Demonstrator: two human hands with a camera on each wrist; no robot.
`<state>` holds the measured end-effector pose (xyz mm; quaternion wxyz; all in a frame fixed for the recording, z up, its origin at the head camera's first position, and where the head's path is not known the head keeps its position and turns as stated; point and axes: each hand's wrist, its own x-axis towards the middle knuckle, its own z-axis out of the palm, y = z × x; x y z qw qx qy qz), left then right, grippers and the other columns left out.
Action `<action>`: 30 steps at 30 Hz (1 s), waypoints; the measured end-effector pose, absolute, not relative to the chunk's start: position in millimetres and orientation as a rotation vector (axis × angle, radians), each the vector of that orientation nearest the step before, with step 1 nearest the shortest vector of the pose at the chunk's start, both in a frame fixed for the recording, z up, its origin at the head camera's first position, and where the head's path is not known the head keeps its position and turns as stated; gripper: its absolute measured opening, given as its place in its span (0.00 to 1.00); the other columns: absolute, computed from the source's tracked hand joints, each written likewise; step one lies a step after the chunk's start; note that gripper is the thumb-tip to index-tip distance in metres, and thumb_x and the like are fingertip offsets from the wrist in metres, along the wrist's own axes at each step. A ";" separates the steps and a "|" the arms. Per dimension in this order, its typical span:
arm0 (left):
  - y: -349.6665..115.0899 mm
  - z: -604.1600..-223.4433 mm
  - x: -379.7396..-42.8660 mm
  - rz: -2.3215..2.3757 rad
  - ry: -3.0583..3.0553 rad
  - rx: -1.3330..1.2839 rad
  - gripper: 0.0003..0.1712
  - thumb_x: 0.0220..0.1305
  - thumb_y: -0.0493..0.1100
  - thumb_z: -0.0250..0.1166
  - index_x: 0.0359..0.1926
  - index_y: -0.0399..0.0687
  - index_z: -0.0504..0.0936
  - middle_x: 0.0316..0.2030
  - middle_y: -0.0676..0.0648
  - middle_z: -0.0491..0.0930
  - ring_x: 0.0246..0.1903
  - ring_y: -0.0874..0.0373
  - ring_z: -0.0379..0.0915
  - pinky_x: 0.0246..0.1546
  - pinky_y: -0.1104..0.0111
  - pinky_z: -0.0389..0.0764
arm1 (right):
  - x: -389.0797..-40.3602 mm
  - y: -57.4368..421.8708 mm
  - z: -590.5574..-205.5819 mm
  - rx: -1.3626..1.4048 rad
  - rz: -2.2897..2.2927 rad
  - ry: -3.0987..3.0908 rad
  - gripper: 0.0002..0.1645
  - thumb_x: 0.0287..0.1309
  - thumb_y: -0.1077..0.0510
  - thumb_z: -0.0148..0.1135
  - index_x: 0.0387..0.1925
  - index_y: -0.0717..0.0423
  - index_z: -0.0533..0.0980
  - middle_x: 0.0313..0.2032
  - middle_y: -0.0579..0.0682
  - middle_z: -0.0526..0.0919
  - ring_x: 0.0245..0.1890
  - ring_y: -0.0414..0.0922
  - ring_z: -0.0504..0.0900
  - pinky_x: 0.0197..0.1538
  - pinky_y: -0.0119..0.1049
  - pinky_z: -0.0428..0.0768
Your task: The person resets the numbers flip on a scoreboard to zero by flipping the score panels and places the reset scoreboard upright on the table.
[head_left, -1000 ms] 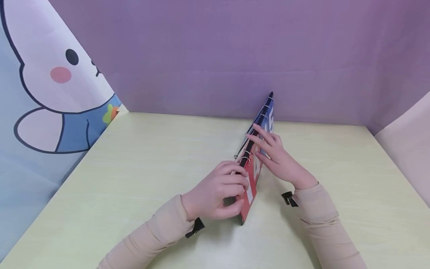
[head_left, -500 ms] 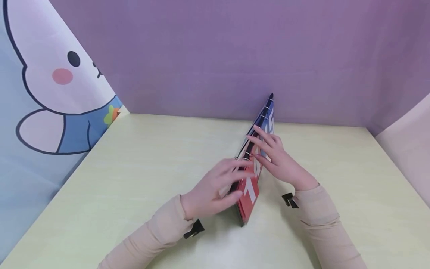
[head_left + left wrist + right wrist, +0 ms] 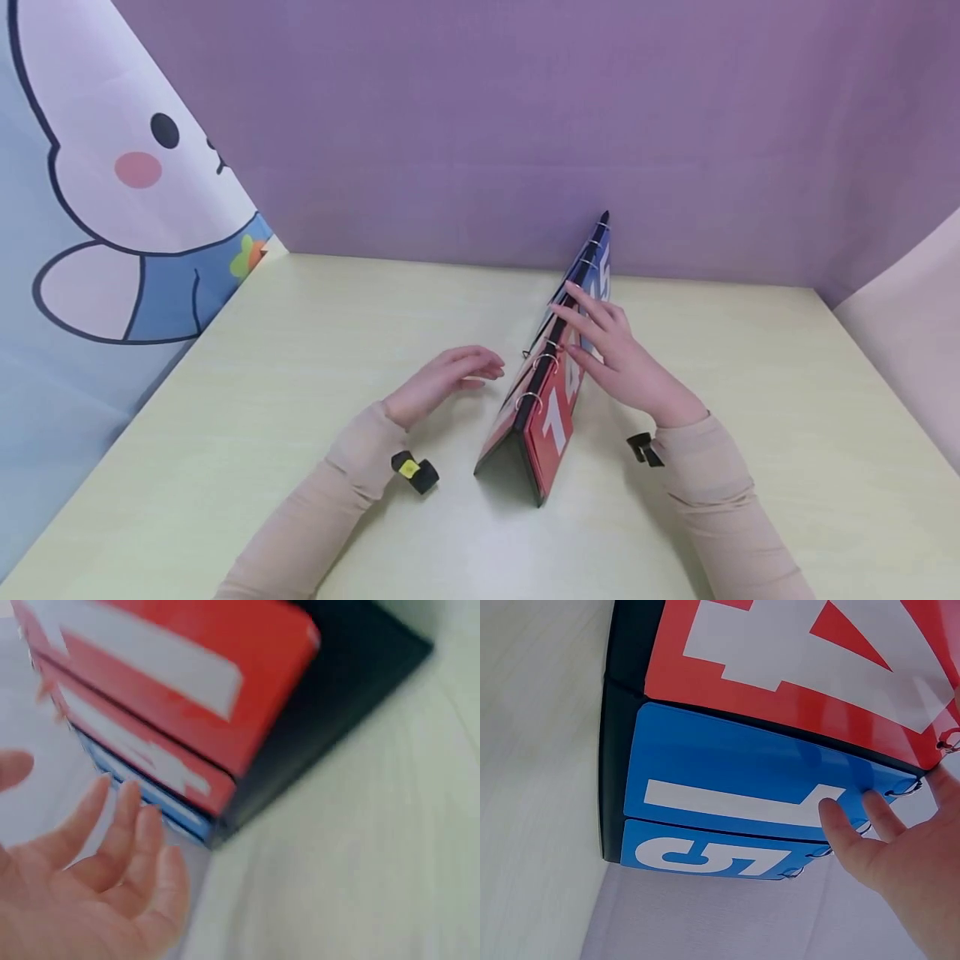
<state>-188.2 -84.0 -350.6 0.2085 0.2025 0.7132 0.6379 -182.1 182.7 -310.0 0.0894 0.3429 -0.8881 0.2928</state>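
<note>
A tent-shaped flip scoreboard [image 3: 557, 458] stands upright on the table, its ringed black spine running away from me. Its right face shows red cards reading 1 and 4; past them in the right wrist view come a blue 1 card [image 3: 735, 746] and a blue 5 card [image 3: 712, 851]. My right hand [image 3: 626, 362] rests its extended fingers along the top edge near the rings. To the left of the board, my left hand [image 3: 446, 379] holds nothing, its fingers loosely bent and apart from the cards. The left wrist view is blurred, with red cards [image 3: 172, 652] above that hand.
The pale table [image 3: 337, 333] stretches to both sides of the scoreboard. A purple cloth wall [image 3: 450, 125] rises behind, close to the board's far end. On the left hangs a cartoon-printed cloth [image 3: 97, 292]. Black clips [image 3: 645, 450] sit at the sleeve cuffs.
My left hand has let go of the near red card and drawn back to the left, leaving the near end and its 1 uncovered. The right hand stays in place.
</note>
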 end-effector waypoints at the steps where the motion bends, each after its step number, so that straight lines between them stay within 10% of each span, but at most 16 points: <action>1: -85.7 -354.0 -190.3 1.750 1.958 0.543 0.26 0.74 0.46 0.42 0.59 0.28 0.68 0.56 0.31 0.72 0.59 0.41 0.68 0.62 0.54 0.68 | -181.9 182.8 -310.3 1.019 0.874 -2.640 0.30 0.66 0.65 0.51 0.68 0.57 0.60 0.73 0.56 0.45 0.67 0.64 0.46 0.64 0.65 0.51; 13: -95.3 -385.7 -205.2 1.956 1.669 0.711 0.27 0.70 0.36 0.45 0.67 0.30 0.55 0.55 0.45 0.69 0.63 0.39 0.57 0.67 0.54 0.61 | -182.2 182.1 -312.1 1.038 0.871 -2.604 0.31 0.64 0.66 0.53 0.68 0.58 0.59 0.73 0.60 0.46 0.67 0.65 0.46 0.65 0.64 0.49; 17: -99.8 -389.1 -208.0 1.801 1.719 0.817 0.31 0.64 0.30 0.53 0.67 0.31 0.56 0.58 0.36 0.68 0.63 0.38 0.58 0.67 0.54 0.61 | -182.8 182.0 -312.0 1.046 0.871 -2.592 0.31 0.64 0.67 0.52 0.68 0.57 0.59 0.73 0.59 0.46 0.67 0.65 0.46 0.64 0.65 0.51; 24: -99.3 -389.0 -207.9 1.574 1.760 0.958 0.53 0.50 0.49 0.73 0.68 0.39 0.50 0.63 0.31 0.60 0.67 0.41 0.53 0.71 0.54 0.49 | -183.1 181.8 -314.0 1.075 0.856 -2.551 0.31 0.63 0.67 0.52 0.67 0.57 0.60 0.73 0.57 0.47 0.66 0.65 0.46 0.64 0.64 0.49; 30: -94.7 -389.2 -205.7 1.434 1.905 1.004 0.51 0.44 0.53 0.76 0.65 0.41 0.60 0.62 0.42 0.65 0.65 0.51 0.57 0.69 0.60 0.52 | -183.1 181.4 -314.5 1.074 0.855 -2.549 0.30 0.64 0.67 0.52 0.67 0.58 0.60 0.73 0.58 0.47 0.66 0.65 0.46 0.63 0.64 0.49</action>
